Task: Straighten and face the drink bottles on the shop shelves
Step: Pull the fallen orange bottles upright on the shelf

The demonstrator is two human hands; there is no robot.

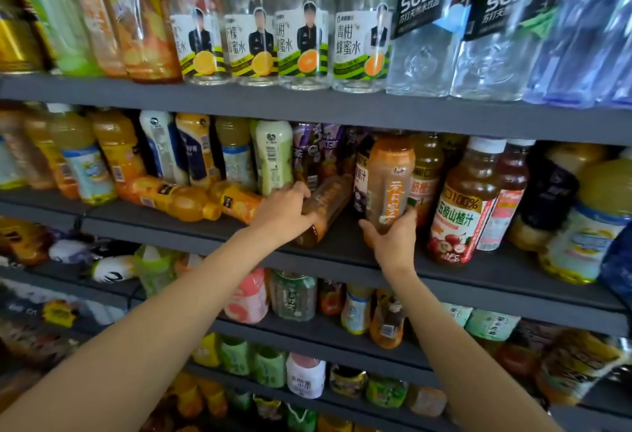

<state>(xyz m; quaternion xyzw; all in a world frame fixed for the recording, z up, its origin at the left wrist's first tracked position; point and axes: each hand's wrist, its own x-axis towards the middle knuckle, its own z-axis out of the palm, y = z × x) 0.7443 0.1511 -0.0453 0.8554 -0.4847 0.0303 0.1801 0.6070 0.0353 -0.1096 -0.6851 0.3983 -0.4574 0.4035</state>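
Observation:
On the second dark shelf [342, 253] my left hand [284, 212] grips a brown tea bottle [328, 202] that lies on its side, base toward me. My right hand [393, 240] holds the lower part of an upright orange-labelled tea bottle [390, 175] just to the right of it. Two orange juice bottles [184, 199] lie fallen to the left of my left hand. A hawthorn juice bottle [461, 205] with a white cap stands upright to the right of my right hand.
Honey water bottles [304, 45] and soda water bottles [420, 28] line the top shelf. Juice and milk drinks [270, 154] crowd the back of the second shelf. Lower shelves hold several small bottles [294, 298], some leaning.

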